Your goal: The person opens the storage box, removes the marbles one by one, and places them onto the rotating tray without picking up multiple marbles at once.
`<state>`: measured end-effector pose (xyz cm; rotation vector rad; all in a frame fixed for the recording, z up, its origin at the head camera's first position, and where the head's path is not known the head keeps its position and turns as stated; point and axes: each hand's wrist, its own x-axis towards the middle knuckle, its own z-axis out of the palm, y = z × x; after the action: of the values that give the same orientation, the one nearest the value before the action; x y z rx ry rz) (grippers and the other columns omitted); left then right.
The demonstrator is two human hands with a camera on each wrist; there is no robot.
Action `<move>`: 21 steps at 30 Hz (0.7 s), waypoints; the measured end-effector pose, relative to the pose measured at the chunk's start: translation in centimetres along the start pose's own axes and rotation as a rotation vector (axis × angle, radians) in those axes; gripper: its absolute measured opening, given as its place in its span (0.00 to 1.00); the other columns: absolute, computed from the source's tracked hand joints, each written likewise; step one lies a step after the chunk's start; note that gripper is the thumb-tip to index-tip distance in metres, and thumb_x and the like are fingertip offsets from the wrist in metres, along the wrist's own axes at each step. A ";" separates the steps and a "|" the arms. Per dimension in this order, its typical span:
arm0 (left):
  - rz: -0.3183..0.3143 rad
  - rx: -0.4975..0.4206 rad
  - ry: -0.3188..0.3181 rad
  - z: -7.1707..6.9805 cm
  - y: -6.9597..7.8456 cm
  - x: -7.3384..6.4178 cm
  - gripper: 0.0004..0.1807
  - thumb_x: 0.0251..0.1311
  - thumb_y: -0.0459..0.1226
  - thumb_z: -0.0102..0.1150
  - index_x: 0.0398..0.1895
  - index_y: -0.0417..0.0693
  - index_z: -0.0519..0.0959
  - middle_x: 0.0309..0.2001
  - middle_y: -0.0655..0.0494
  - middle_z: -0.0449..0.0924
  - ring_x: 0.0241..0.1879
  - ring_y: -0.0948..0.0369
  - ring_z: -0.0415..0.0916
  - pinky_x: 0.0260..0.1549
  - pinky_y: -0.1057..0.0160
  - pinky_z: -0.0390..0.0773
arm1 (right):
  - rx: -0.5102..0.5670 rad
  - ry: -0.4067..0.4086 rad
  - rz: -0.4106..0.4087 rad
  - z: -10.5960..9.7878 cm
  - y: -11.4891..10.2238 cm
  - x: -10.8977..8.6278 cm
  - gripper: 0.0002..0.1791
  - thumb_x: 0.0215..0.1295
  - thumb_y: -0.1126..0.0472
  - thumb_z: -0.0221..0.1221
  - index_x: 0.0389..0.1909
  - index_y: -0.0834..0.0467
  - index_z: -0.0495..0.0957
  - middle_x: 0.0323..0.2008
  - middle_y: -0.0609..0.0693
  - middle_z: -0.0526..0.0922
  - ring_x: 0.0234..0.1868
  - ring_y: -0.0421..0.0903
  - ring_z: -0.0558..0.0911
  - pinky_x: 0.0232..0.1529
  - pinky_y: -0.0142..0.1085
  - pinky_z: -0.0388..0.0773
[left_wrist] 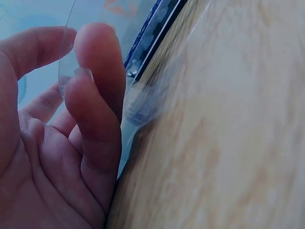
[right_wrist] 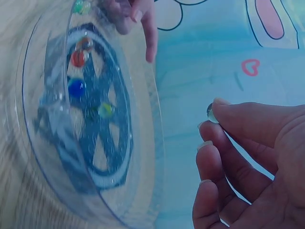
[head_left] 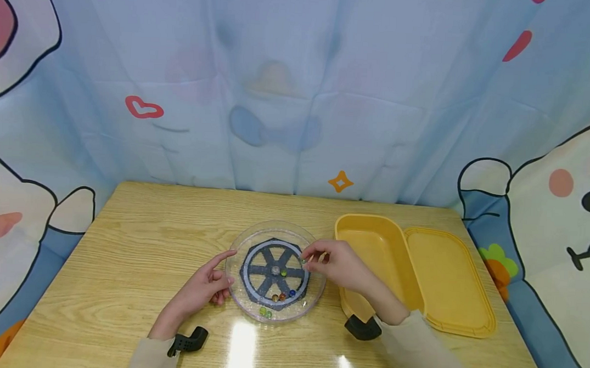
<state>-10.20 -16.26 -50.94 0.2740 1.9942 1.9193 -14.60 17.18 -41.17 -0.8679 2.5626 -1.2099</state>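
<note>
A clear round dish (head_left: 277,227) stands on the table, a dark blue wheel-like pattern (head_left: 258,270) showing in it. Several glass marbles lie inside, among them a blue marble (head_left: 292,293), an orange-red marble (right_wrist: 78,58) and a yellow-green marble (head_left: 283,273). Between thumb and index finger my right hand (head_left: 338,264) pinches a clear greenish marble (right_wrist: 210,113), held over the dish's right side in the head view. My left hand (head_left: 203,283) is at the dish's left edge, index finger extended and fingertips touching the rim.
To the right of the dish is a yellow plastic box (head_left: 378,253) without its cover, and a matching yellow lid (head_left: 451,281) lies flat beside it. A printed blue curtain (head_left: 286,150) hangs behind the wooden table (head_left: 139,243). Each wrist wears a black camera mount.
</note>
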 end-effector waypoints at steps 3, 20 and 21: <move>0.005 -0.006 -0.006 0.0 0.0 0.0 0.36 0.71 0.33 0.55 0.79 0.49 0.53 0.25 0.50 0.77 0.20 0.63 0.74 0.21 0.66 0.77 | 0.009 -0.013 0.003 0.4 -0.3 0.2 0.05 0.64 0.63 0.67 0.40 0.54 0.85 0.35 0.39 0.83 0.34 0.40 0.79 0.32 0.35 0.78; -0.010 0.000 0.004 0.1 0.2 -0.2 0.37 0.71 0.35 0.56 0.79 0.54 0.54 0.27 0.47 0.78 0.21 0.61 0.74 0.22 0.65 0.78 | 0.025 -0.063 -0.027 1.3 -0.5 0.3 0.05 0.65 0.63 0.66 0.40 0.55 0.85 0.34 0.41 0.82 0.33 0.40 0.77 0.32 0.35 0.77; -0.010 -0.001 0.005 0.1 0.2 -0.2 0.36 0.71 0.35 0.56 0.79 0.54 0.54 0.27 0.47 0.77 0.21 0.61 0.74 0.22 0.65 0.78 | 0.022 -0.072 -0.026 1.4 -0.4 0.3 0.05 0.65 0.64 0.66 0.40 0.55 0.85 0.33 0.40 0.81 0.33 0.40 0.77 0.32 0.35 0.77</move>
<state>-10.03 -16.22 -50.76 0.2584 1.9940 1.9166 -14.15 15.89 -41.69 -0.9259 2.4843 -1.1895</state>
